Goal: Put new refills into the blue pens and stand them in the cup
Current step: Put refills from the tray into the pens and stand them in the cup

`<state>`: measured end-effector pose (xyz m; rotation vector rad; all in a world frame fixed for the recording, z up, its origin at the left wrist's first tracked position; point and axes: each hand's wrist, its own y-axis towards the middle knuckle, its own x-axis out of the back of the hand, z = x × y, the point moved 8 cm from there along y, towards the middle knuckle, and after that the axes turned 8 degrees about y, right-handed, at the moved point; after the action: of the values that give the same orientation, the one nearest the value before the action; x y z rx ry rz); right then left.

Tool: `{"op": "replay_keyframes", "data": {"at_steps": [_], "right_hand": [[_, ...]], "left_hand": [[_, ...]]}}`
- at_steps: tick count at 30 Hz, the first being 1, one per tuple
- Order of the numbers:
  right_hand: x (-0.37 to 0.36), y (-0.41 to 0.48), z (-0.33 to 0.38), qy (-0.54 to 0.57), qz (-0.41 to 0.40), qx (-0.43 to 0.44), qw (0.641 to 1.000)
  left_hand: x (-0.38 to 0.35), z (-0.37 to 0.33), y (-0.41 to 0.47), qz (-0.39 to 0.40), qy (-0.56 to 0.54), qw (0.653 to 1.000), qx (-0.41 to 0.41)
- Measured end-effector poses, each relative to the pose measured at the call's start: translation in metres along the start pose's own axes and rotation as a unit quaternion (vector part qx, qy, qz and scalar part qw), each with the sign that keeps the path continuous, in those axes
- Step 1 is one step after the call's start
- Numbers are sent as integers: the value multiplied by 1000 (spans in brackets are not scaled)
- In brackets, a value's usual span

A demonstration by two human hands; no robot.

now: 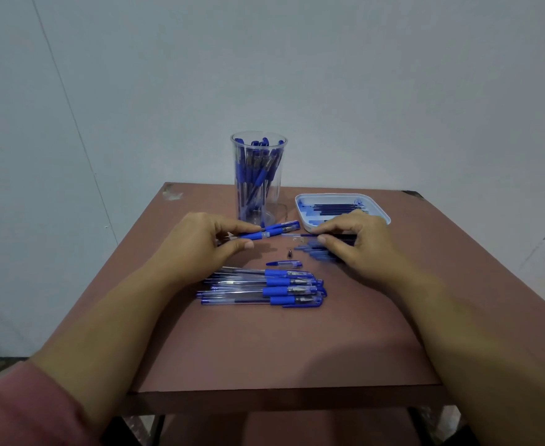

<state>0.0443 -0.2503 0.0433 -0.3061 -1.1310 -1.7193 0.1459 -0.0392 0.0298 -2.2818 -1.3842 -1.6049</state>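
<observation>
Pinching a blue pen barrel [255,235] between thumb and fingertips at mid-frame, the left hand [200,243] holds it low over the brown table [264,349]. To its right, the right hand [356,244] pinches a dark refill [309,235]. Behind stands the clear cup [278,188] of pens, with a white tray [329,195] of refills to its right. A row of pens [264,289] lies nearer.

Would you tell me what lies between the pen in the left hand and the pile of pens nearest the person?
The head view shows a small metal tip and a loose pen cap lying there.
</observation>
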Motion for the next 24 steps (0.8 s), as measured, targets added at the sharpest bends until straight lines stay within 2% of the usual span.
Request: {"op": "replay_keyframes", "data": {"at_steps": [5, 11, 19, 24], "right_hand": [[3, 0, -30, -70, 34, -62, 995], [-5, 1, -32, -115, 76, -64, 988], [22, 22, -42, -110, 10, -77, 991], [27, 52, -66, -119, 94, -152, 977]], "left_hand": [[-1, 1, -1, 4, -5, 1000, 7], [-1, 2, 0, 5, 3, 1000, 6], [-1, 1, 1, 2, 2, 1000, -1], [-1, 7, 1, -5, 0, 1000, 9]]}}
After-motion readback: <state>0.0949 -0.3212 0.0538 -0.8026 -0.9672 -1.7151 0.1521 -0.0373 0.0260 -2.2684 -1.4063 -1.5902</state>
